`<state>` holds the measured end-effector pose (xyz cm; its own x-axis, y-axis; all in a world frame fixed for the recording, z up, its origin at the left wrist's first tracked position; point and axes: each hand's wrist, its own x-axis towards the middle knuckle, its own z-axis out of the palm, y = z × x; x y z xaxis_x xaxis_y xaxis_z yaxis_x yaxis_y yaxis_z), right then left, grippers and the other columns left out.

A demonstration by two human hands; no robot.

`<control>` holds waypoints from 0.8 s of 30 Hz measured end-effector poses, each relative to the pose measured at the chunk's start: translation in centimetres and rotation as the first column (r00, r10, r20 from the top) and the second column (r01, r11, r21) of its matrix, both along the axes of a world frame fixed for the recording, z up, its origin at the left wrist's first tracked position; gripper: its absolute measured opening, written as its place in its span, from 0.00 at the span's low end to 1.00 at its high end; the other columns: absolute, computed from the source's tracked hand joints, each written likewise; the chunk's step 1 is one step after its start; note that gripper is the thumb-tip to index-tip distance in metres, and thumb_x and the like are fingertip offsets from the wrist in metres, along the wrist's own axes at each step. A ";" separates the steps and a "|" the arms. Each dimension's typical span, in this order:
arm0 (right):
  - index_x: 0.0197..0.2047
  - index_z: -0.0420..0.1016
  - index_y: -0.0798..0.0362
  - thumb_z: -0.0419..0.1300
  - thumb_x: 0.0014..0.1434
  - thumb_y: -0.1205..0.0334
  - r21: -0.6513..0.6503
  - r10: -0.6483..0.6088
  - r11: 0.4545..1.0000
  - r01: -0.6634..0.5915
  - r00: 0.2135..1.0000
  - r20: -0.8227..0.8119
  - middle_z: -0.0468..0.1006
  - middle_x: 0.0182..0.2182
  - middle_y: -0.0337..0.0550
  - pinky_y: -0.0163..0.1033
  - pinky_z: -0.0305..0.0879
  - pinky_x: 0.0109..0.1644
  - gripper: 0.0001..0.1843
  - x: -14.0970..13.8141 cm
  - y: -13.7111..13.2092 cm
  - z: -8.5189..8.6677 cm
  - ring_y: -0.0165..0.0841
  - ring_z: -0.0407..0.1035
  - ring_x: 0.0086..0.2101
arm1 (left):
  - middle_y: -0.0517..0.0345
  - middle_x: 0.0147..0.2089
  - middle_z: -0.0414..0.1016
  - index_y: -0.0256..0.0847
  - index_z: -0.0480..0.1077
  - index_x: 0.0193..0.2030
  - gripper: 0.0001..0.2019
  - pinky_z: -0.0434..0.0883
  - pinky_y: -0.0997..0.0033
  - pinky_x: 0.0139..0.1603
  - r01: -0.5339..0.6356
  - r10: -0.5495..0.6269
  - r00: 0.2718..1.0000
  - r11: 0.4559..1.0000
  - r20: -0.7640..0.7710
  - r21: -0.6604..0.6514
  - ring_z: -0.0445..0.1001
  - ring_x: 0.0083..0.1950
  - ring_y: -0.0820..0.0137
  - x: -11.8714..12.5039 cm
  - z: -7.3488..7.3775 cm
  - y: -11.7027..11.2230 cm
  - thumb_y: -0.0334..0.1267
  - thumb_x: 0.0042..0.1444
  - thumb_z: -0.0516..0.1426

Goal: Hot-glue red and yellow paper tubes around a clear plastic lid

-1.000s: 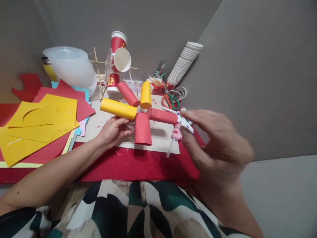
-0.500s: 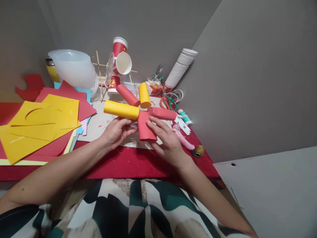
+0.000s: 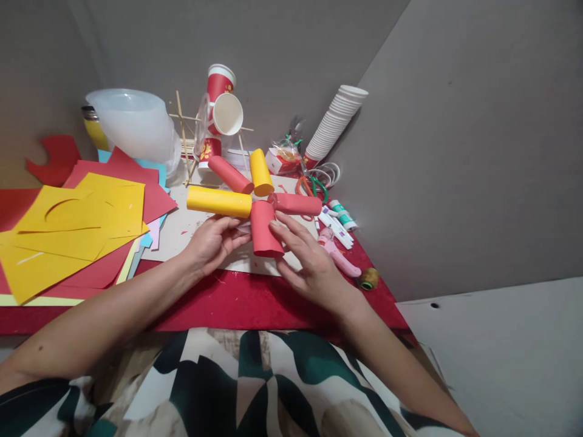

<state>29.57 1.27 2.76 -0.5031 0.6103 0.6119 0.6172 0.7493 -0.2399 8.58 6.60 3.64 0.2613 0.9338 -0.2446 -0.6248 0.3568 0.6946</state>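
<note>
A pinwheel of paper tubes lies on a pale board (image 3: pixel 191 226): a long yellow tube (image 3: pixel 218 201), a short yellow tube (image 3: pixel 260 172), two red tubes (image 3: pixel 230 174) at the back and right, and a red tube (image 3: pixel 265 229) pointing toward me. My left hand (image 3: pixel 213 240) curls its fingers under the hub beside the long yellow tube. My right hand (image 3: pixel 308 261) rests with fingers stretched out, its fingertips touching the near red tube.
Yellow and red paper sheets (image 3: pixel 77 224) pile at the left. Behind stand a translucent plastic tub (image 3: pixel 130 121), red paper cups on a stick frame (image 3: pixel 218 109), a leaning stack of white cups (image 3: pixel 334 121), scissors (image 3: pixel 314 182), a pink glue gun (image 3: pixel 337 255), glue sticks (image 3: pixel 341 215) and a twine spool (image 3: pixel 368 278).
My right hand came down from close to the camera onto the near red tube, then slid slightly lower. My left hand has stayed at the hub.
</note>
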 end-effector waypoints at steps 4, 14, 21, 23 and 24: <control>0.77 0.59 0.39 0.59 0.63 0.76 0.145 -0.021 0.989 0.033 0.996 -0.086 0.78 0.63 0.50 0.53 0.78 0.60 0.43 1.4 -0.8 2.3 0.44 0.76 0.60 | 0.53 0.37 0.82 0.33 0.75 0.40 0.09 0.81 0.69 0.39 0.003 -0.004 1.000 1.000 -0.015 -0.027 0.81 0.36 0.70 0.0 0.0 0.0 0.21 0.54 0.57; 0.56 0.81 0.46 0.63 0.66 0.66 0.236 -0.121 0.965 0.118 0.993 -0.001 0.87 0.49 0.47 0.46 0.80 0.47 0.16 4.1 3.6 7.2 0.40 0.83 0.45 | 0.54 0.40 0.81 0.34 0.76 0.40 0.12 0.81 0.71 0.36 0.051 -0.055 0.993 0.998 -0.100 -0.049 0.79 0.36 0.71 0.2 -0.8 -0.3 0.19 0.50 0.58; 0.49 0.84 0.51 0.63 0.65 0.61 0.083 -0.168 0.982 0.171 0.985 -0.041 0.84 0.33 0.43 0.39 0.70 0.31 0.11 5.6 6.9 5.4 0.31 0.72 0.25 | 0.51 0.38 0.81 0.31 0.77 0.39 0.14 0.84 0.69 0.35 0.122 -0.147 0.974 0.982 -0.175 -0.146 0.80 0.33 0.70 0.4 -1.6 -0.2 0.15 0.49 0.58; 0.47 0.84 0.50 0.65 0.63 0.60 0.028 -0.168 0.985 0.169 0.985 -0.040 0.85 0.33 0.43 0.39 0.71 0.31 0.11 6.1 7.6 5.2 0.32 0.73 0.26 | 0.51 0.37 0.82 0.31 0.77 0.39 0.13 0.84 0.68 0.36 0.128 -0.162 0.966 0.977 -0.201 -0.170 0.81 0.34 0.69 0.4 -1.5 -0.1 0.15 0.50 0.58; 0.47 0.85 0.50 0.65 0.63 0.59 -0.008 -0.168 0.986 0.168 0.985 -0.031 0.85 0.33 0.42 0.39 0.71 0.32 0.11 6.3 8.0 5.1 0.32 0.74 0.27 | 0.51 0.37 0.82 0.32 0.77 0.39 0.13 0.85 0.68 0.37 0.129 -0.167 0.963 0.975 -0.213 -0.182 0.82 0.35 0.68 0.3 -1.5 -0.1 0.16 0.51 0.59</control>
